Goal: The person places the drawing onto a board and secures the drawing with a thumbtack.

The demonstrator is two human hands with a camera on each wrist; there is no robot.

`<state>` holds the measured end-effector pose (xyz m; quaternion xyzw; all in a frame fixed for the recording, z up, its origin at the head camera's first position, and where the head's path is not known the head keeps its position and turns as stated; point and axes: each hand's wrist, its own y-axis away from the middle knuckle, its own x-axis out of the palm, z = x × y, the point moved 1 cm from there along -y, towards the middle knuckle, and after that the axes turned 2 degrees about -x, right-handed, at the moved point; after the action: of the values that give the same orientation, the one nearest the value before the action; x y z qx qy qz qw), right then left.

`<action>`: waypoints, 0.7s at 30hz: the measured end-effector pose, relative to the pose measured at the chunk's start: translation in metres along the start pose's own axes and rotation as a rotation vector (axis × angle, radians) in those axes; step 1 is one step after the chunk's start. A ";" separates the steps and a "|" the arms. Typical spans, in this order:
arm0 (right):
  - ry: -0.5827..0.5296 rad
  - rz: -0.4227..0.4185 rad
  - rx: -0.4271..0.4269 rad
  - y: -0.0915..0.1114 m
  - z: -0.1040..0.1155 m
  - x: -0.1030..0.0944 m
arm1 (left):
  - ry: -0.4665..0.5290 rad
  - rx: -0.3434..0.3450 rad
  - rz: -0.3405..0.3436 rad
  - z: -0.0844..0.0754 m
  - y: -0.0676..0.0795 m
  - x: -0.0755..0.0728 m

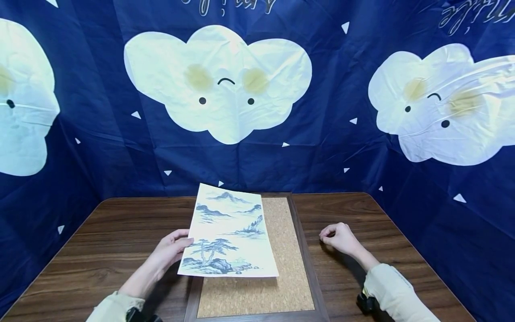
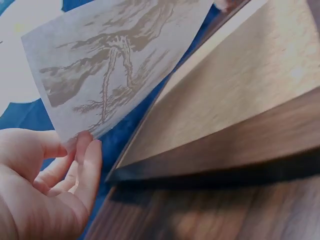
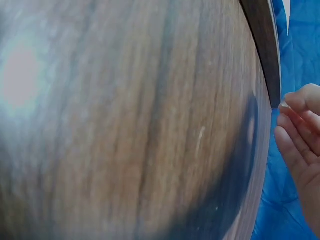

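At lower centre of the head view: printed sheet (image 1: 229,230) with blue mountains, trees and rocks, over the upper left part of a framed cork board (image 1: 287,259), bare cork visible below and to the right; in the left wrist view, raised clear of the board. Left hand (image 1: 170,249) at the sheet's left edge, pinching it between thumb and fingers. Right hand (image 1: 342,238) at right of centre, beside the board and apart from it, fingers curled, thumb and forefinger tips together; contents of the pinch, if any, too small to tell. Under the board: wood-grain surface (image 1: 120,239). Across the upper frame: blue cloth (image 1: 334,150) with white cloud shapes (image 1: 225,118). At lower left and lower right: pale sleeves (image 1: 392,288).
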<state>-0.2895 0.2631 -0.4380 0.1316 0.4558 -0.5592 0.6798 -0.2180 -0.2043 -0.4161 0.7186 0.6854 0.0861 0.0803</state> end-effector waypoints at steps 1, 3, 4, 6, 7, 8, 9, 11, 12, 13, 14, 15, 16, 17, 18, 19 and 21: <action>-0.002 -0.003 -0.002 0.000 0.001 0.000 | -0.009 0.000 0.000 0.001 -0.001 0.004; -0.010 -0.012 -0.009 -0.001 0.004 0.001 | -0.024 -0.001 0.006 0.004 -0.001 0.013; -0.023 -0.017 -0.010 -0.001 0.006 0.001 | -0.024 0.003 0.015 0.005 -0.001 0.017; -0.048 -0.029 -0.014 -0.003 0.009 0.002 | -0.028 0.012 0.036 0.008 0.000 0.024; -0.063 -0.035 -0.013 -0.003 0.011 0.002 | -0.032 0.018 0.044 0.009 0.000 0.028; -0.077 -0.041 -0.009 -0.004 0.012 0.003 | -0.031 0.024 0.056 0.010 0.001 0.031; -0.094 -0.044 -0.005 -0.005 0.014 0.003 | -0.032 0.027 0.060 0.011 0.001 0.034; -0.128 -0.045 0.009 -0.006 0.017 0.005 | -0.041 0.029 0.065 0.013 0.002 0.040; -0.146 -0.043 0.018 -0.006 0.017 0.005 | -0.046 0.029 0.062 0.014 0.003 0.043; -0.163 -0.039 0.024 -0.006 0.018 0.006 | -0.050 0.027 0.053 0.014 0.003 0.045; -0.178 -0.033 0.027 -0.007 0.018 0.007 | -0.053 0.025 0.045 0.015 0.004 0.048; -0.196 -0.024 0.026 -0.007 0.018 0.008 | -0.054 0.024 0.035 0.016 0.004 0.050; -0.214 -0.016 0.029 -0.008 0.018 0.009 | -0.053 0.022 0.029 0.016 0.005 0.052; -0.235 -0.004 0.027 -0.008 0.017 0.010 | -0.051 0.021 0.025 0.016 0.006 0.053; -0.258 0.009 0.024 -0.008 0.017 0.011 | -0.049 0.021 0.021 0.017 0.006 0.055; -0.289 0.025 0.018 -0.009 0.018 0.012 | -0.048 0.020 0.019 0.017 0.007 0.056; -0.347 0.053 0.011 -0.010 0.019 0.014 | -0.045 0.020 0.021 0.017 0.008 0.058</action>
<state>-0.2898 0.2381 -0.4352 0.0486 0.3249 -0.5580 0.7621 -0.2037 -0.1467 -0.4302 0.7282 0.6767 0.0640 0.0874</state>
